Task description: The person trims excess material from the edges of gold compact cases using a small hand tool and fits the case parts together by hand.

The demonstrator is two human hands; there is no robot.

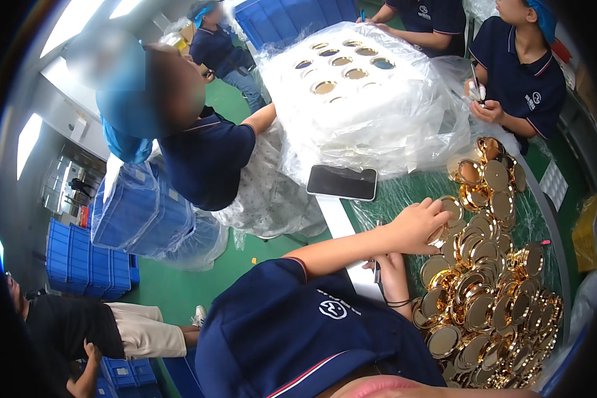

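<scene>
Your left hand [418, 227] is reaching palm-down over the pile of gold round cases [484, 312].
Its fingers are curling part-way open against a gold round case [453, 209] at the pile's left edge on the desk [414, 189]; you cannot tell whether they are gripping it. The case is lying tilted. Below, your right hand [393, 273] is gripping a slim dark object [377, 271], its long axis running up-down in view.
</scene>
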